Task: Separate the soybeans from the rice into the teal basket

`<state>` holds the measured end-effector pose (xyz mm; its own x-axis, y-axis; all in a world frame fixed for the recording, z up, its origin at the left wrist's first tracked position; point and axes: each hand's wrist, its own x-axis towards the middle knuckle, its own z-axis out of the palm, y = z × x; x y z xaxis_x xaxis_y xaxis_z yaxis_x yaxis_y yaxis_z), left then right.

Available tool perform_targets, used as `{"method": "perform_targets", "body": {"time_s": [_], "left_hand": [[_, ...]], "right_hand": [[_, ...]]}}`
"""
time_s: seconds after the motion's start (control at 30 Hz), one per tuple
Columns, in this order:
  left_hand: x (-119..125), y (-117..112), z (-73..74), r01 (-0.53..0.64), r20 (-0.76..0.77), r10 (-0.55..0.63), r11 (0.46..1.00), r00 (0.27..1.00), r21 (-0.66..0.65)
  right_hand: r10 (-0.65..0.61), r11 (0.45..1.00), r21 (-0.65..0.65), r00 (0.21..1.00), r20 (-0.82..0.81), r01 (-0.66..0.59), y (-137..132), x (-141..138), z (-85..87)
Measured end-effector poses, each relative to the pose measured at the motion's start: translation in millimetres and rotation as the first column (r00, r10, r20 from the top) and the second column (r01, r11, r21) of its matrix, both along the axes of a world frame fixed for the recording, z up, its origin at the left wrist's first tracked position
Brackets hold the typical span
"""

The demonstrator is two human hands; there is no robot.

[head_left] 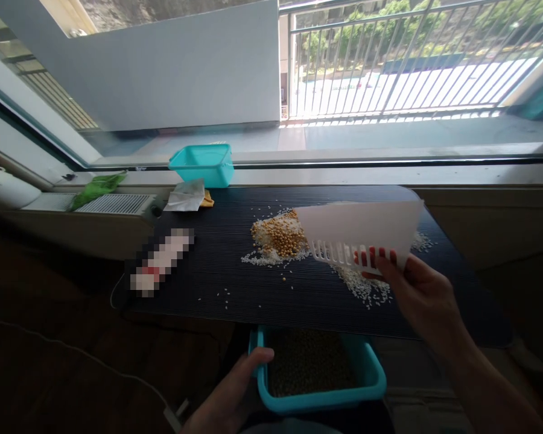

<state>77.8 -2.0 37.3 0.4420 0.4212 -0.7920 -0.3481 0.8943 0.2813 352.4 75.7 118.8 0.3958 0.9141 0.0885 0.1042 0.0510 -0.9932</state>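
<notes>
My right hand (pixel 423 289) is closed on a white plastic sheet (pixel 362 223) with a row of slots along its lower edge; fingers show through the slots. The sheet is held tilted over the table, hiding part of the grains behind it. Beside its left end lies a pile of yellow beans (pixel 283 235), probably soybeans, mixed with white rice. More white rice (pixel 366 286) is spread below the sheet. My left hand (pixel 244 374) grips the left rim of a turquoise bin (pixel 321 401) below the table's front edge. Dark small grains (pixel 312 364) cover the bin's bottom.
The dark table (pixel 208 253) stands against a window. A second turquoise bin (pixel 208 163) is at its back left, near a grey and yellow cloth (pixel 185 196). A blurred-out object (pixel 163 262) lies at the left. A white cable (pixel 85 358) runs along the floor.
</notes>
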Motion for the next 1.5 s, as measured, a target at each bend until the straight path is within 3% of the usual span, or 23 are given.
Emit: {"method": "perform_targets", "body": {"time_s": [0.27,0.5,0.63,0.73,0.8,0.9,0.97,1.07,1.13,1.2,1.33,1.5], "left_hand": [[-76,-8,15.9,-0.163,-0.124,0.166,0.986,0.978,0.030],[-85,-14,12.4,-0.240,-0.126,0.243,0.970,0.962,0.040],[-92,-16,9.6,-0.252,-0.117,0.257,0.966,0.959,0.059],[-99,-18,7.9,-0.258,-0.126,0.270,0.960,0.954,0.106],[-102,-19,6.8,-0.261,-0.142,0.279,0.956,0.950,0.132],[-106,-22,4.4,-0.264,-0.144,0.285,0.953,0.947,0.149],[-108,-26,2.0,-0.262,-0.125,0.282,0.953,0.951,0.154],[-112,-34,-2.9,-0.264,-0.130,0.283,0.954,0.950,0.145],[-115,-41,-6.5,-0.278,-0.139,0.296,0.951,0.945,0.133],[-116,-47,-9.5,-0.299,-0.124,0.313,0.946,0.941,0.123],[-115,-54,-12.2,-0.325,-0.098,0.334,0.940,0.937,0.102],[-106,-49,-12.6,-0.264,-0.102,0.277,0.956,0.955,0.125]], "right_hand": [[0.333,0.942,-0.036,0.943,0.007,-0.332,5,-62,-20.4],[0.486,0.870,-0.094,0.874,0.003,-0.483,4,-104,-29.3],[0.558,0.818,-0.144,0.829,-0.036,-0.557,-9,-113,-21.4],[0.520,0.842,-0.154,0.854,-0.025,-0.517,-9,-119,-9.1],[0.464,0.877,-0.147,0.886,0.017,-0.457,1,-123,2.1],[0.487,0.866,-0.176,0.869,0.086,-0.468,29,-133,21.0],[0.563,0.812,-0.228,0.824,0.063,-0.537,52,-144,31.6],[0.783,0.579,-0.380,0.621,0.014,-0.721,81,-167,38.4],[0.831,0.505,-0.433,0.557,0.008,-0.747,91,-182,35.6],[0.860,0.467,-0.459,0.510,0.034,-0.756,94,-192,28.3],[0.868,0.468,-0.537,0.478,0.132,-0.702,83,-181,12.9],[0.839,0.500,-0.588,0.525,0.146,-0.636,62,-123,12.9]]}}
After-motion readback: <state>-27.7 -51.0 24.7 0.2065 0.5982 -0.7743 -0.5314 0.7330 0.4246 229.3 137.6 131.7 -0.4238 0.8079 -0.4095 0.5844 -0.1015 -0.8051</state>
